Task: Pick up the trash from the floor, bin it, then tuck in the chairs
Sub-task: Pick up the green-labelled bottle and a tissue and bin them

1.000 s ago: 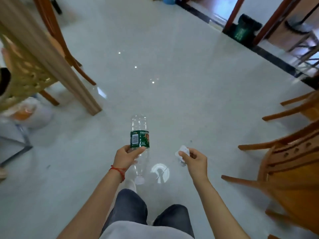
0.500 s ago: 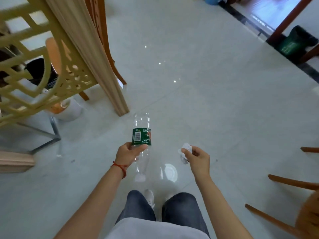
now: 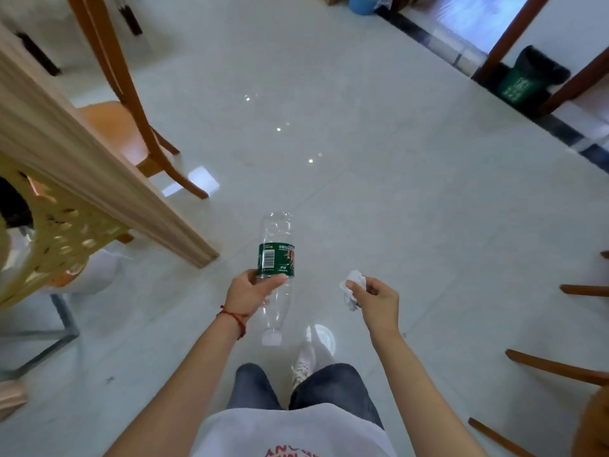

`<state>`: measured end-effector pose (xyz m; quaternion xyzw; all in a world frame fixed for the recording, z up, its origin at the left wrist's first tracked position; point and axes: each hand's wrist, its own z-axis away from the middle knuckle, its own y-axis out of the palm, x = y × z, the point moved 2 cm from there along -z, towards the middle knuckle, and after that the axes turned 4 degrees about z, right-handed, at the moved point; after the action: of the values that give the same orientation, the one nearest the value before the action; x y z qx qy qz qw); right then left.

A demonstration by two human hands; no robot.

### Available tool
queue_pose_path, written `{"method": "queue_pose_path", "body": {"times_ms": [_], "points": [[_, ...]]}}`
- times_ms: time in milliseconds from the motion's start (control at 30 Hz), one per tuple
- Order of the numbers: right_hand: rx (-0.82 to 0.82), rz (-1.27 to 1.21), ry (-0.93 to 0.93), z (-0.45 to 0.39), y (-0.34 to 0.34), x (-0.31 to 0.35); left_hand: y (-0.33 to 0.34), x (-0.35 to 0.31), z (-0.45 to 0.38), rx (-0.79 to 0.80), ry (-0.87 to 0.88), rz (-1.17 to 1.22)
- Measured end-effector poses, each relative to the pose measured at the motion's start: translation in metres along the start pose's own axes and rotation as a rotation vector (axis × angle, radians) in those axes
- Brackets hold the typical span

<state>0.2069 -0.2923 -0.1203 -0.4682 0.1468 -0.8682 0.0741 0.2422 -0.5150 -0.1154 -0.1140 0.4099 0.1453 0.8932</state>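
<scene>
— Both hands are full? What has the left hand [image 3: 252, 291] got?

— It is wrapped around a clear plastic bottle [image 3: 276, 258] at the lower edge of its green label, cap end pointing down toward the shoes, base pointing away.

— And the right hand [image 3: 375, 300]?

— Thumb and fingers pinch a crumpled white tissue [image 3: 352, 285], held just beside the bottle, both above the pale tiled floor [image 3: 362, 159].

— Where is the bin?

— A dark bin [image 3: 527, 81] with a green front stands at the far right edge of the floor, between two wooden legs. An orange-seated chair [image 3: 128, 127] stands at the left, beside the light wooden table [image 3: 66, 153].
</scene>
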Motion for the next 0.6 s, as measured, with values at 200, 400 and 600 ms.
{"method": "queue_pose_path", "body": {"times_ms": [200,400,600], "points": [[-0.102,-0.064,0.051,-0.049,-0.018,0.028,0.052,-0.054,-0.053,0.136,0.018,-0.086],[-0.229,-0.178,0.111,-0.090,-0.030,0.055,0.096,-0.101,-0.116,0.275,0.007,-0.194],[-0.391,-0.296,0.165,-0.130,-0.041,0.082,0.141,-0.154,-0.169,0.401,0.012,-0.319]]}}
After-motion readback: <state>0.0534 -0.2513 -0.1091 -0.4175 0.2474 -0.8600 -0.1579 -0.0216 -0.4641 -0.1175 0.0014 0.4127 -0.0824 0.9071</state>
